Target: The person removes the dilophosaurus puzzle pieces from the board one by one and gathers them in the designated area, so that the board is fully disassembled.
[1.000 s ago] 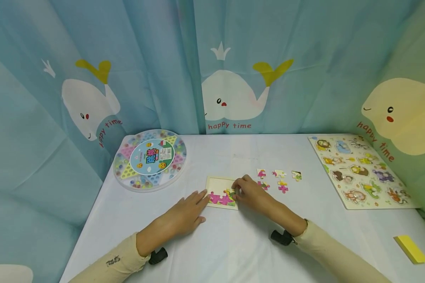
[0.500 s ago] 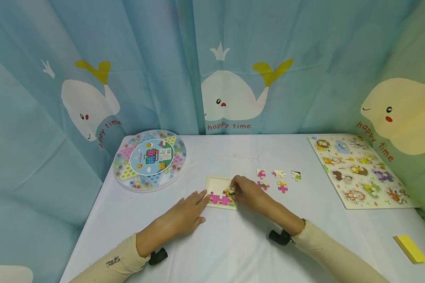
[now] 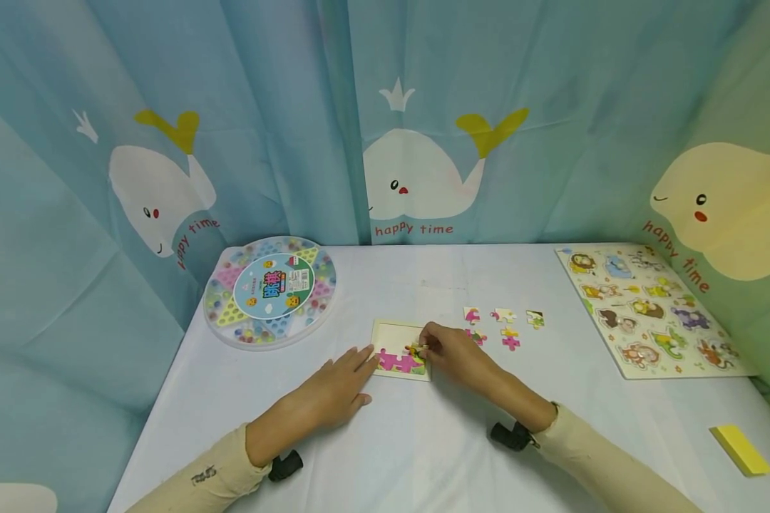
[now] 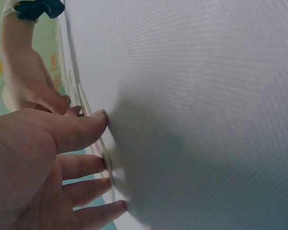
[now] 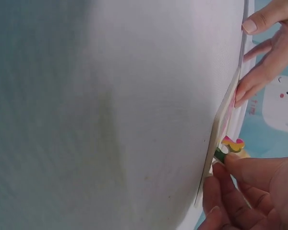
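A small cream puzzle tray [image 3: 391,332] lies mid-table with pink and green pieces set along its near edge. My right hand [image 3: 450,351] pinches a small yellow, pink and green puzzle piece [image 3: 416,349] over the tray's right side; the piece [image 5: 230,145] shows at my fingertips in the right wrist view. My left hand [image 3: 336,388] lies flat on the table, straight fingers [image 4: 98,165] touching the tray's left edge [image 4: 107,167]. Several loose puzzle pieces [image 3: 505,326] lie just right of the tray.
A round clear marble game box [image 3: 271,289] sits at the back left. An animal peg puzzle board [image 3: 648,308] lies at the right. A yellow block [image 3: 741,449] rests near the front right corner. Whale-print curtains close in the table's back and sides.
My right hand shifted slightly left over the tray with the piece. The left hand stayed put.
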Available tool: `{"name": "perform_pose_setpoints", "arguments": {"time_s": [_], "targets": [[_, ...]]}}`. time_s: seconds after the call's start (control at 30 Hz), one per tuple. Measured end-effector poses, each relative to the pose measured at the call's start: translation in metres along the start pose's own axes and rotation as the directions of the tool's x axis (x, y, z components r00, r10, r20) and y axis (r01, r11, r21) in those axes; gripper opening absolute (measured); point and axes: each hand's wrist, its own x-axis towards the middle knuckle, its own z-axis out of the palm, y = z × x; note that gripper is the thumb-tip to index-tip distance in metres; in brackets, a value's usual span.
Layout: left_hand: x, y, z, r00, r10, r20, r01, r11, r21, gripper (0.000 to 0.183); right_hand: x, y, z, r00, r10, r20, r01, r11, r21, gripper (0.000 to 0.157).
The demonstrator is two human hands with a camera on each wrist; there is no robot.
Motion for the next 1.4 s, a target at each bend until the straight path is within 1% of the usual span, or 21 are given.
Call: {"name": "perform_pose_setpoints", "arguments": {"time_s": [0.07,0.17,0.27,0.33,0.47,0.57,0.63,0.73,0.8,0.9,1.07,1.13,1.23,1.4], "targets": [[0.0,0.0,0.0,1.0,0.001,-0.001,-0.001,1.0,-0.001,0.065,-0.001,0.002,-0.002,1.0,-0.003,-0.011,0.003,1.0,0.012,0.009],[-0.001,0.001,0.0,1.0,0.0,0.0,0.0,1.0,-0.002,0.066,-0.001,0.005,-0.01,0.998,-0.021,-0.052,0.022,0.999,0.028,0.009],[-0.001,0.001,-0.001,1.0,-0.003,0.002,0.003,1.0,0.002,0.065,-0.002,0.01,-0.021,0.994,-0.045,-0.104,0.048,0.998,0.031,0.009],[-0.001,0.001,-0.001,1.0,-0.004,0.002,0.004,1.0,0.003,0.065,-0.003,0.015,-0.03,0.991,-0.045,-0.129,0.048,0.999,0.024,0.01],[-0.001,0.001,-0.001,1.0,0.0,0.0,0.0,1.0,0.004,0.065,-0.009,0.024,-0.052,0.987,-0.005,-0.159,0.008,1.0,0.02,0.01],[-0.001,0.001,0.0,1.0,0.004,-0.002,-0.004,1.0,0.006,0.065,-0.018,0.034,-0.069,0.982,0.039,-0.184,-0.036,0.999,0.021,0.014],[-0.001,0.0,0.0,1.0,0.007,-0.004,-0.007,1.0,0.008,0.065,-0.025,0.043,-0.079,0.976,0.062,-0.208,-0.061,0.998,0.011,0.017],[-0.001,0.0,0.0,1.0,0.008,-0.008,-0.008,1.0,0.002,0.065,-0.035,0.06,-0.095,0.969,0.098,-0.229,-0.101,0.995,-0.004,0.016],[-0.001,0.0,0.0,1.0,0.009,-0.011,-0.009,1.0,-0.007,0.065,-0.042,0.072,-0.105,0.965,0.107,-0.238,-0.119,0.992,-0.039,0.014],[-0.001,-0.001,0.0,1.0,0.013,-0.016,-0.013,1.0,-0.015,0.065,-0.053,0.091,-0.12,0.965,0.14,-0.22,-0.155,0.986,-0.054,0.014],[-0.001,-0.001,0.001,1.0,0.014,-0.015,-0.015,1.0,-0.013,0.065,-0.069,0.117,-0.138,0.966,0.217,-0.142,-0.225,0.974,-0.041,0.018],[-0.001,-0.001,0.001,1.0,0.012,-0.013,-0.012,1.0,-0.012,0.065,-0.074,0.125,-0.141,0.965,0.233,-0.117,-0.24,0.97,-0.044,0.019],[-0.001,-0.001,0.001,1.0,0.011,-0.009,-0.011,1.0,-0.012,0.065,-0.079,0.133,-0.142,0.966,0.242,-0.087,-0.244,0.97,-0.018,0.019],[-0.001,-0.001,0.0,1.0,0.013,-0.006,-0.013,1.0,-0.013,0.065,-0.083,0.142,-0.138,0.976,0.21,-0.054,-0.206,0.976,0.073,0.016]]}}
